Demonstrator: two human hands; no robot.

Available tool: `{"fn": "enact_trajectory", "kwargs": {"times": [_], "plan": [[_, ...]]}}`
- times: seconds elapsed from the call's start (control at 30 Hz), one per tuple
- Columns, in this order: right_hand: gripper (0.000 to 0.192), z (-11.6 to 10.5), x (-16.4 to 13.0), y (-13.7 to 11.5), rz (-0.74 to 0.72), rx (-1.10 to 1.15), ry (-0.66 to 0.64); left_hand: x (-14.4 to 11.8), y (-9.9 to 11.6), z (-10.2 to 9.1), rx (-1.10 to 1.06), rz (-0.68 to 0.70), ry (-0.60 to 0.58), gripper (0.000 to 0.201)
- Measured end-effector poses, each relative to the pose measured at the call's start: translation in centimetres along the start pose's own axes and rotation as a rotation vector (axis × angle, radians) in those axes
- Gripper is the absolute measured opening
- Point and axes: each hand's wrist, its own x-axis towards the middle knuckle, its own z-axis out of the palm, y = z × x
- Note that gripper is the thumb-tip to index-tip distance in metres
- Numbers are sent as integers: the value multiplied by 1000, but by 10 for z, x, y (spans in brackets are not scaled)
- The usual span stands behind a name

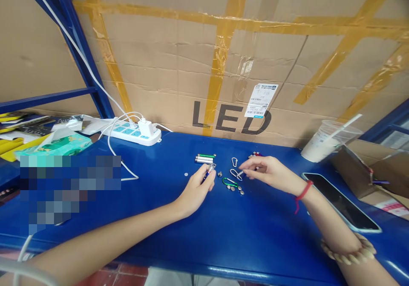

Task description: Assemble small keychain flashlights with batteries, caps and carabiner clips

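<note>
My left hand (197, 188) rests on the blue table (223, 230) with its fingers closed on a small blue keychain flashlight (209, 171). My right hand (268, 171) reaches in from the right and pinches a silver carabiner clip (237, 174) with its fingertips. Between the hands lie a green carabiner (229, 182), another silver carabiner (234, 161) and several small button batteries (238, 189). Two more small flashlights, one green and one silver (204, 157), lie just beyond my left hand. A single button battery (186, 174) sits to their left.
A white power strip (134, 132) with a charger and cables sits at the back left. A phone (341, 200) lies face up at the right, beside a plastic cup with a straw (326, 141) and an open carton (377, 171). A taped cardboard wall marked LED (230, 117) stands behind.
</note>
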Motion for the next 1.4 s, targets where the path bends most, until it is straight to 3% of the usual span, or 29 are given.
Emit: {"fn": "enact_trajectory", "kwargs": {"times": [0.07, 0.13, 0.37, 0.7, 0.77, 0.87, 0.93, 1.0, 1.2, 1.4], "plan": [[25, 5, 1, -6, -141, 77, 154, 0, 0, 1, -73, -31, -14, 31], [23, 15, 2, -11, -247, 139, 229, -1, 2, 3, -145, -70, -37, 33], [14, 40, 0, -15, -439, 109, 143, 1, 5, 2, -259, -60, -60, 35], [21, 43, -8, -20, -752, -104, 306, 3, 0, 0, -165, -68, -81, 33], [20, 45, -9, -22, -743, -129, 299, 4, 0, -2, -203, -75, -112, 33], [12, 50, -9, -22, -619, -131, 272, 6, 0, -4, -251, -63, -104, 35], [25, 54, -10, -21, -529, -136, 255, 6, -1, -5, -232, -24, -71, 35], [31, 59, -10, -20, -494, -167, 240, 5, -1, -5, -157, 26, -49, 33], [27, 67, -13, -24, -479, -221, 170, -2, 6, -6, 173, 142, -21, 25], [26, 68, -14, -30, -454, -277, 90, -2, 4, -8, 323, 242, -83, 25]]}}
